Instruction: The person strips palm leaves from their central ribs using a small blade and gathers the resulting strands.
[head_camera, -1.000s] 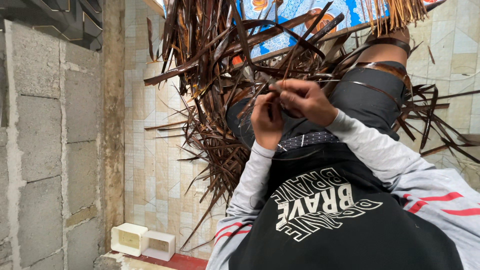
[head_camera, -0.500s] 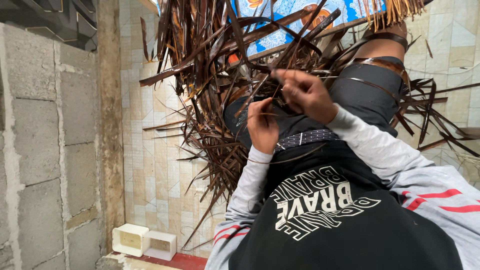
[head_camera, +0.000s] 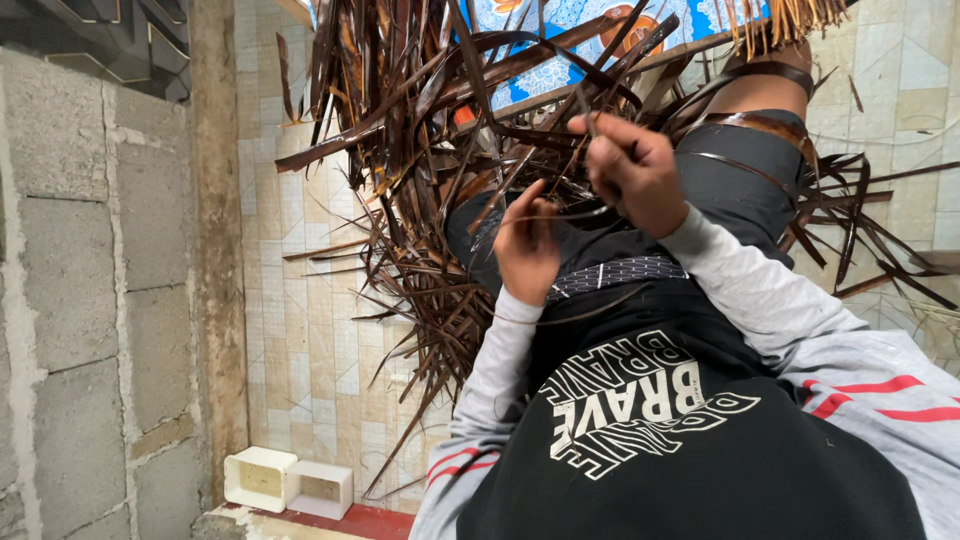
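Note:
I sit with a heap of dry brown leaf strips (head_camera: 430, 170) spread over my lap and the tiled floor. My left hand (head_camera: 525, 248) rests on my dark shorts, fingers pinched on a thin leaf strip (head_camera: 560, 215). My right hand (head_camera: 635, 172) is raised farther out over my thigh, closed on the other end of the same thin strip and on a short dark sliver that sticks up from the fingers. The strip runs as a fine curved line between both hands. Grey sleeves cover both forearms.
A grey concrete block wall (head_camera: 90, 280) stands at the left. Two small white open boxes (head_camera: 285, 482) sit on a red ledge near the bottom left. A blue patterned cloth (head_camera: 560, 30) lies beyond the leaf pile. Beige floor tiles (head_camera: 320, 330) show around the leaves.
My right hand has moved up and away from my left hand, drawing the thin strip out between them. My left hand has stayed almost in place on my lap.

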